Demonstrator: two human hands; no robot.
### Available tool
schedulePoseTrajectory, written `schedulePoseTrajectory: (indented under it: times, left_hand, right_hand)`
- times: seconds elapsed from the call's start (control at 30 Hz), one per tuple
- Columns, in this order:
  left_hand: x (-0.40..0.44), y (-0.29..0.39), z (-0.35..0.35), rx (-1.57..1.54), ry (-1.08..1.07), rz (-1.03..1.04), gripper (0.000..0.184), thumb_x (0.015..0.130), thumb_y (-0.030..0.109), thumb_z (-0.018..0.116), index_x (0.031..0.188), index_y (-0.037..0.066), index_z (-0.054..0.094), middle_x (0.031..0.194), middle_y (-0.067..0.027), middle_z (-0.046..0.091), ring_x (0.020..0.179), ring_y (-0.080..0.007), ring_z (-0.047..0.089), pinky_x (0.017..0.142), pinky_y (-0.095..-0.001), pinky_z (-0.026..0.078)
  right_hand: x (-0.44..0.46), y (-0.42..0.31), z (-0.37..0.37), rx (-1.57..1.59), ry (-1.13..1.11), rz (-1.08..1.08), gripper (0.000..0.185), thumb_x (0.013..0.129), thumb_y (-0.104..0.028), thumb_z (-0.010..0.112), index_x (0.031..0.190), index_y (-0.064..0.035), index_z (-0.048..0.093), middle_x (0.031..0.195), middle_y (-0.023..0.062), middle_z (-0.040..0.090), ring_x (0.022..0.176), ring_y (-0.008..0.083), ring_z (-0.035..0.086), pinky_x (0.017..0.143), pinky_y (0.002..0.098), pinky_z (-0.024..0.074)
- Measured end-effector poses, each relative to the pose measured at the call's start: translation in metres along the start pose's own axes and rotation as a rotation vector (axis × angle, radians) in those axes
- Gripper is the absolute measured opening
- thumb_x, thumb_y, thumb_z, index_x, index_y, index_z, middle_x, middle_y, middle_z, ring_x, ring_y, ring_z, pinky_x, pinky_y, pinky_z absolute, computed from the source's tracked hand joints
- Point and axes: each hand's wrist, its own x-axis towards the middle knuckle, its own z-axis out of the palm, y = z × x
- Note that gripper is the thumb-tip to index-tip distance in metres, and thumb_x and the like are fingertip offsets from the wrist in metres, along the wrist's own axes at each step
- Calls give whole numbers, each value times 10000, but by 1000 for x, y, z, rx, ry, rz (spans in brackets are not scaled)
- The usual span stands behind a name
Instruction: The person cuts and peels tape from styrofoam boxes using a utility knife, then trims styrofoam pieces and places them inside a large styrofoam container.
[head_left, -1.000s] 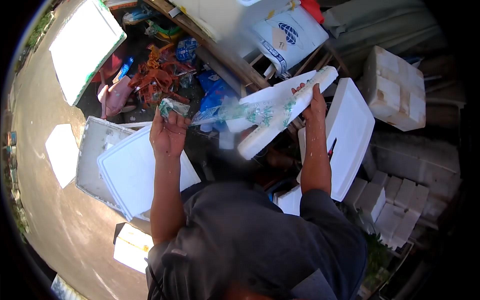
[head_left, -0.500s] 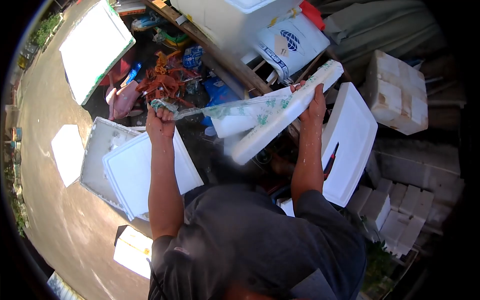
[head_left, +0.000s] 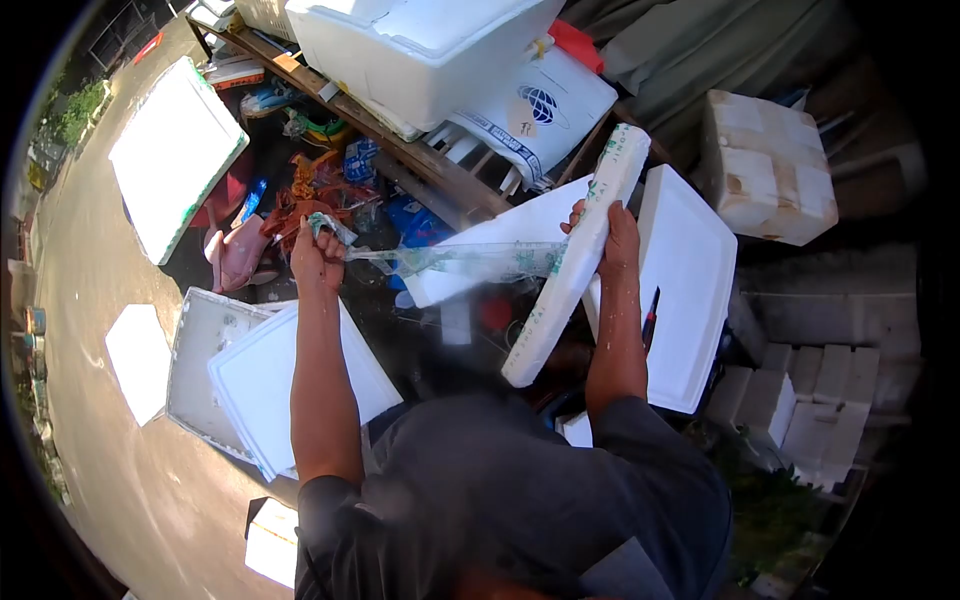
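Note:
My left hand (head_left: 318, 262) is closed on a bunched end of clear plastic film (head_left: 480, 258) with green print. The film stretches taut across to a long white foam piece (head_left: 572, 270), which stands steeply tilted. My right hand (head_left: 610, 235) grips this foam piece around its upper half. Behind the film lies a flat white foam sheet (head_left: 450, 268). Under my right forearm is a large white foam lid (head_left: 685, 290) with a dark and red tool (head_left: 651, 320) on it. Another white lid (head_left: 300, 385) rests below my left forearm, on an open foam box (head_left: 205, 345).
A wooden rack (head_left: 430, 165) bears a white foam box (head_left: 420, 70) and a printed white sack (head_left: 540, 110). Orange netting (head_left: 310, 195) and pink boots (head_left: 237, 252) lie at the left. A taped foam box (head_left: 768, 168) and stacked foam blocks (head_left: 820, 400) are at the right.
The foam piece has turned more upright, and the film still stretches from it to my left hand. The view has shifted, showing more of the rack at the top.

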Motion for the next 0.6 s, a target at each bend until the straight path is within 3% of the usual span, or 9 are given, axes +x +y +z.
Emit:
schedulePoseTrajectory:
  times: [0.07,0.1,0.17,0.2,0.23,0.27,0.4,0.5,0.6]
  left_hand:
    - [-18,-1,23,178,-66,5,263,1049,384,466,1002,149,573,681,-1,522,517,-136,431,485,-303,360]
    - [-28,2,41,267,-97,19,266,1043,393,474,1034,154,588,699,-6,550,525,-139,453,487,-303,374]
    - [-29,3,58,335,-257,-94,374,1018,452,468,1143,128,608,828,-49,651,519,-128,497,488,-281,409]
    - [-38,2,80,443,-296,-60,388,996,422,532,1170,89,630,850,-43,658,527,-108,510,491,-253,426]
    - [-63,1,115,767,-350,28,381,960,371,621,1176,58,655,894,-25,655,546,-92,518,495,-237,438]
    - [-70,0,126,852,-369,71,292,954,290,662,1157,80,675,849,17,640,566,-68,537,489,-220,434]
    - [-96,-1,167,920,-552,58,275,927,228,687,1164,90,675,852,20,644,684,-57,565,579,-225,462]
    - [-103,6,171,1072,-722,-7,260,907,227,706,1135,107,676,884,26,651,756,-60,571,625,-230,471]
    - [-96,10,163,1139,-814,-76,274,893,234,719,1134,119,656,954,24,643,792,-69,574,643,-243,480]
  right_hand:
    - [-5,-8,2,-165,-23,50,434,1017,-293,504,1301,31,456,986,191,669,820,288,681,795,469,579]
    - [-8,-15,12,-343,14,204,396,981,-162,493,1327,28,461,986,185,694,819,262,691,793,418,576]
    - [-16,-10,23,-456,-140,263,426,932,-89,514,1339,27,465,1026,189,704,861,239,693,813,395,565]
    - [-20,-8,32,-487,-158,285,474,890,-77,597,1340,27,489,1067,171,705,917,224,689,874,377,542]
    - [-27,0,36,-524,-279,322,531,857,-81,659,1357,17,511,1112,138,700,980,214,677,941,374,511]
    - [-28,3,37,-539,-344,369,545,841,-91,686,1354,9,531,1132,124,694,989,209,674,953,369,502]
    - [-30,5,46,-668,-541,533,558,807,-123,743,1327,-3,577,1171,98,678,1028,190,650,974,353,478]
    - [-33,6,56,-698,-593,497,629,772,-247,809,1301,13,588,1108,103,702,1019,193,658,960,356,483]
    - [-30,8,54,-704,-682,523,595,791,-209,793,1308,6,592,1132,86,689,1059,178,621,977,344,465]
